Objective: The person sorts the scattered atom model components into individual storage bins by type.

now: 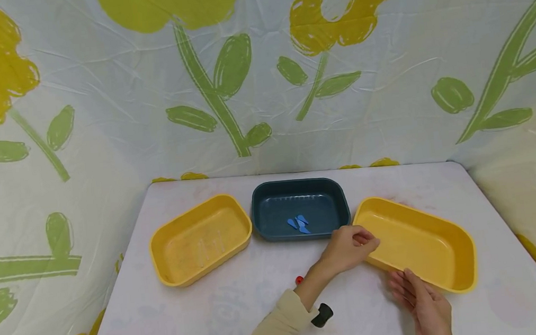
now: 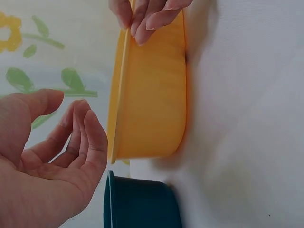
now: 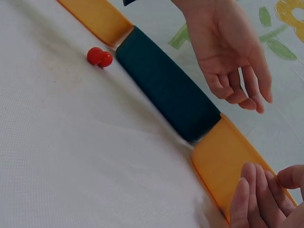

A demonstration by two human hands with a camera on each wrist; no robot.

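My right hand (image 1: 426, 305) grips the near rim of the right yellow bin (image 1: 467, 261), thumb over the rim and fingers along the outer wall. My left hand (image 1: 349, 248) hovers by that bin's left end, fingers loosely bent. The left wrist view shows a gap between its thumb and fingers (image 2: 95, 137), with nothing visible there. Right behind this hand stands a dark teal bin (image 1: 298, 187), holding several small blue teardrop-shaped pieces (image 1: 300, 223). On the table near my left wrist lies a red object (image 1: 299, 280); in the right wrist view it looks like two round red balls (image 3: 99, 57).
Another yellow bin (image 1: 172, 279) stands at the left with a few clear thin sticks (image 1: 210, 249) inside. The three bins form a row on a white table (image 1: 190, 323). Flower-printed cloth (image 1: 146, 82) hangs behind and at both sides.
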